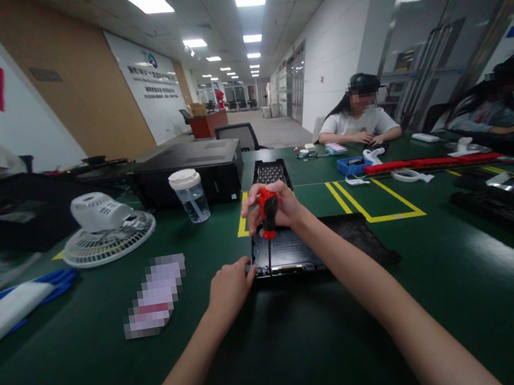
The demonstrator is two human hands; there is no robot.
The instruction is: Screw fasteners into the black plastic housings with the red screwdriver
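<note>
The right hand (284, 206) curled round an upright screwdriver (268, 210) over a black panel (295, 252), the left hand (230, 286), grip unclear, bent at the panel's left edge, tabletop (280, 350) stretching nearside.

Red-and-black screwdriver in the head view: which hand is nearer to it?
Right: the right hand holds the red-and-black screwdriver by its handle. The left hand is lower and to its left, by the black panel's left edge.
</note>
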